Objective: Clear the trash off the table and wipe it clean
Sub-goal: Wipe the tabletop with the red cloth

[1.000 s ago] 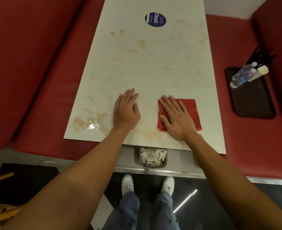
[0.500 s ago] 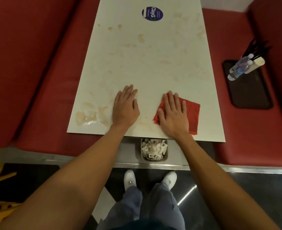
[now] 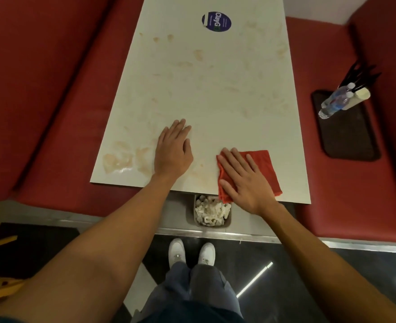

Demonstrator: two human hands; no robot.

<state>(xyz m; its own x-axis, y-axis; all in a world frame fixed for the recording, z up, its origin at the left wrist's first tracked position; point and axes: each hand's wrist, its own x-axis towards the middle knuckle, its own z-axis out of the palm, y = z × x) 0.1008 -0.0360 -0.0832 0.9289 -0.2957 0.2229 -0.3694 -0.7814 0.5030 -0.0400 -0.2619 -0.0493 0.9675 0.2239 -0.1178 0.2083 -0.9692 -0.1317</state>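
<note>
The red cloth lies at the near edge of the table, toward its near right corner, with one corner of the cloth hanging just over that edge. The right hand presses down on it, palm flat and fingers straight and spread. The left hand rests flat on bare tabletop beside it, fingers straight and holding nothing, likely as a brace.

No trash shows on the top, so wiping looks like the step in hand. Brown smears sit thick and wet by the near left corner, with fainter ones up to the far end. I'd keep the palm flat so the cloth does not bunch, overlap the strokes, and draw dirt toward the near edge, where a bin of crumpled paper stands just below. The wet patch may want a fresh face of the cloth.
</note>
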